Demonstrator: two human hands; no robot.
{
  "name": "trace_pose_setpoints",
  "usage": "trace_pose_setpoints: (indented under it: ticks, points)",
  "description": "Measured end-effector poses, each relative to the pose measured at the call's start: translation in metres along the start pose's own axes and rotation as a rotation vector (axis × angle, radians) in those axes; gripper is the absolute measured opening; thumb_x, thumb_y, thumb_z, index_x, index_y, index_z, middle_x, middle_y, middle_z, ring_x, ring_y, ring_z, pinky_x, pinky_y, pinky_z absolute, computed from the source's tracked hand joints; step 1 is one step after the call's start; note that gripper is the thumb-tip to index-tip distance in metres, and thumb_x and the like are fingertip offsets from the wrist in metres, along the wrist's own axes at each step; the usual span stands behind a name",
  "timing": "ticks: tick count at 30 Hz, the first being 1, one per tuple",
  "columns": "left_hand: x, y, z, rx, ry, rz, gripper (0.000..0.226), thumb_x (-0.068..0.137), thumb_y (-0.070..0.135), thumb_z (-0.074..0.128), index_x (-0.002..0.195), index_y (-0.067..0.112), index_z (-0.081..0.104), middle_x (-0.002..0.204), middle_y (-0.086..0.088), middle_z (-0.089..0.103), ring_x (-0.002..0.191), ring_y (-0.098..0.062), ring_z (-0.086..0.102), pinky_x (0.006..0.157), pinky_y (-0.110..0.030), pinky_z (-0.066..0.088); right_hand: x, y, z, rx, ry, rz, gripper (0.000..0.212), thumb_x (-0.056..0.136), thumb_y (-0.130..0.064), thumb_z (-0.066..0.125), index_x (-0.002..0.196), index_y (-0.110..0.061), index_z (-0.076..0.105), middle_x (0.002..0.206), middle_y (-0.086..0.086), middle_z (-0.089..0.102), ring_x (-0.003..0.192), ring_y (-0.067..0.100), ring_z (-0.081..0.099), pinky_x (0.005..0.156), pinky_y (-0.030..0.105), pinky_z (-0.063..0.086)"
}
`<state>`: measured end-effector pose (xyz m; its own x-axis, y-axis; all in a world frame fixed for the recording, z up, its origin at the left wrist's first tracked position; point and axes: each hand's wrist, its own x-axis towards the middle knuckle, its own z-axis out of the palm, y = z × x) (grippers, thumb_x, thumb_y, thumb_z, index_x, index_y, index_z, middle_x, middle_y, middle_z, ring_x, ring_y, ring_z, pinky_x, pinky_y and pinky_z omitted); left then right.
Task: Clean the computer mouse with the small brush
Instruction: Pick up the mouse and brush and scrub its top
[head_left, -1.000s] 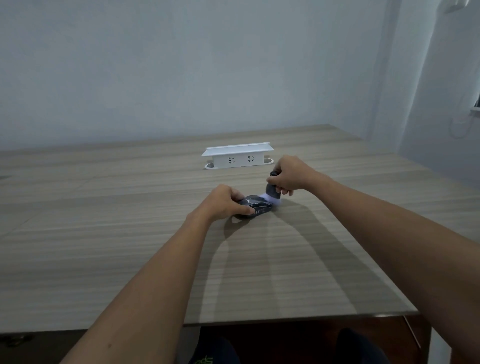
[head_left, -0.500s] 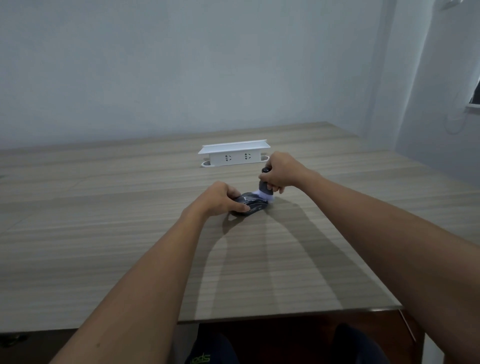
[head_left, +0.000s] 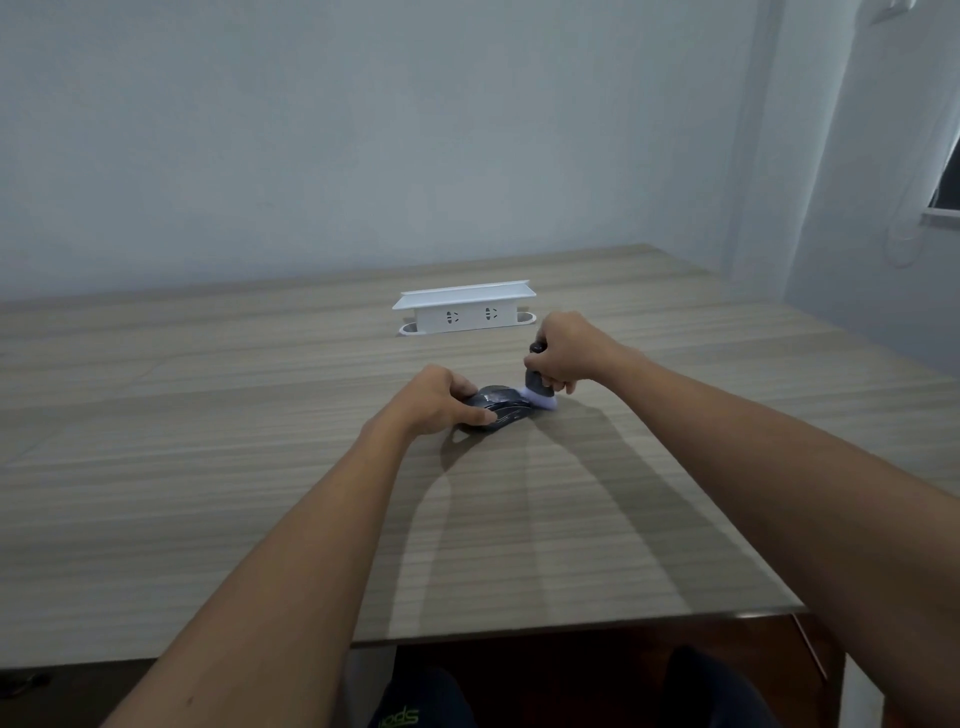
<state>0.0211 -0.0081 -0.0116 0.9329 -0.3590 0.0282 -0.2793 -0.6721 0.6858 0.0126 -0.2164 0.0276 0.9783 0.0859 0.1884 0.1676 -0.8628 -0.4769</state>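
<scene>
A dark grey computer mouse (head_left: 501, 410) lies on the wooden table (head_left: 208, 467), near its middle. My left hand (head_left: 439, 397) grips the mouse from the left, fingers curled over its near end. My right hand (head_left: 563, 353) is wrapped round the dark handle of a small brush (head_left: 537, 392). The brush stands upright, and its pale lilac bristles press against the right front end of the mouse.
A white power socket box (head_left: 465, 309) stands on the table just behind the hands. The table's near edge (head_left: 571, 631) runs across the bottom, with my legs below it. A wall corner and window lie to the right.
The brush and my right hand shifted slightly back and forth along the front of the mouse. My left hand kept its hold. The view drifted a little.
</scene>
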Motion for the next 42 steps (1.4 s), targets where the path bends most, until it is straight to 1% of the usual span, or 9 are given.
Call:
trace_pose_setpoints:
  ticks: [3, 6, 9, 14, 20, 27, 31, 36, 42]
  points:
    - [0.001, 0.001, 0.000, 0.006, -0.002, -0.004, 0.040, 0.077, 0.025, 0.085, 0.112, 0.008, 0.077, 0.102, -0.005, 0.077, 0.103, -0.023, 0.069, 0.099, -0.039, 0.052, 0.002, -0.006, -0.001, 0.101, -0.015, -0.008, 0.022, 0.089, -0.007, 0.058, 0.077, 0.008, 0.069, 0.065, 0.017, 0.071, 0.039, 0.014, 0.063, 0.042, 0.028, 0.055]
    - [0.001, 0.001, 0.000, 0.022, -0.007, -0.002, 0.037, 0.078, 0.025, 0.084, 0.110, 0.008, 0.077, 0.106, -0.014, 0.077, 0.095, -0.023, 0.068, 0.094, -0.039, 0.051, 0.002, -0.017, -0.004, 0.245, -0.031, -0.048, 0.020, 0.091, -0.008, 0.057, 0.085, 0.007, 0.069, 0.063, 0.011, 0.069, 0.038, 0.010, 0.061, 0.037, 0.020, 0.048]
    - [0.000, 0.000, -0.001, 0.009, 0.004, 0.000, 0.033, 0.077, 0.023, 0.084, 0.106, 0.007, 0.078, 0.103, -0.016, 0.077, 0.088, -0.021, 0.066, 0.096, -0.043, 0.052, 0.002, -0.017, -0.003, 0.239, -0.036, -0.062, 0.019, 0.092, -0.007, 0.057, 0.080, 0.004, 0.068, 0.063, 0.013, 0.070, 0.038, 0.011, 0.062, 0.037, 0.020, 0.048]
    - [-0.001, -0.001, 0.001, -0.002, 0.004, 0.011, 0.029, 0.076, 0.025, 0.085, 0.101, 0.010, 0.080, 0.096, -0.012, 0.079, 0.100, -0.031, 0.072, 0.098, -0.046, 0.054, -0.002, 0.004, -0.003, 0.152, -0.015, 0.012, 0.020, 0.091, -0.003, 0.056, 0.082, 0.011, 0.067, 0.069, 0.024, 0.073, 0.037, 0.016, 0.062, 0.036, 0.023, 0.051]
    - [0.001, 0.001, 0.002, 0.019, 0.007, -0.017, 0.030, 0.077, 0.024, 0.084, 0.101, 0.007, 0.079, 0.102, -0.016, 0.077, 0.104, -0.035, 0.069, 0.098, -0.048, 0.051, -0.001, -0.010, -0.004, 0.308, -0.066, -0.025, 0.016, 0.090, -0.007, 0.056, 0.082, 0.004, 0.065, 0.061, 0.014, 0.070, 0.039, 0.018, 0.063, 0.039, 0.023, 0.048]
    - [0.000, -0.001, 0.002, 0.004, 0.011, -0.004, 0.029, 0.075, 0.027, 0.086, 0.098, 0.010, 0.080, 0.094, -0.010, 0.079, 0.099, -0.031, 0.072, 0.098, -0.049, 0.053, -0.002, -0.003, -0.011, 0.059, -0.134, 0.012, 0.023, 0.088, -0.005, 0.055, 0.079, 0.010, 0.070, 0.060, 0.015, 0.073, 0.041, 0.021, 0.066, 0.040, 0.022, 0.050]
    - [0.000, -0.001, 0.003, 0.012, 0.013, 0.004, 0.032, 0.075, 0.029, 0.086, 0.100, 0.010, 0.080, 0.095, -0.011, 0.079, 0.099, -0.031, 0.071, 0.098, -0.048, 0.053, -0.003, 0.001, -0.005, 0.167, -0.109, 0.014, 0.023, 0.089, -0.004, 0.055, 0.084, 0.013, 0.069, 0.065, 0.019, 0.073, 0.041, 0.021, 0.065, 0.040, 0.022, 0.050]
    - [0.002, -0.002, 0.004, 0.015, 0.023, -0.002, 0.034, 0.075, 0.025, 0.085, 0.102, 0.006, 0.079, 0.103, -0.019, 0.076, 0.097, -0.032, 0.071, 0.100, -0.051, 0.051, -0.001, -0.009, -0.006, 0.366, -0.139, -0.049, 0.019, 0.092, -0.006, 0.057, 0.091, 0.011, 0.065, 0.059, 0.013, 0.069, 0.043, 0.020, 0.063, 0.042, 0.024, 0.050]
    - [-0.001, -0.001, 0.004, 0.002, 0.025, 0.017, 0.029, 0.077, 0.024, 0.084, 0.100, 0.006, 0.079, 0.100, -0.019, 0.077, 0.083, -0.019, 0.064, 0.096, -0.046, 0.052, -0.004, 0.002, -0.009, 0.211, -0.096, 0.009, 0.017, 0.090, -0.006, 0.057, 0.088, 0.009, 0.065, 0.071, 0.025, 0.073, 0.038, 0.019, 0.062, 0.038, 0.023, 0.049]
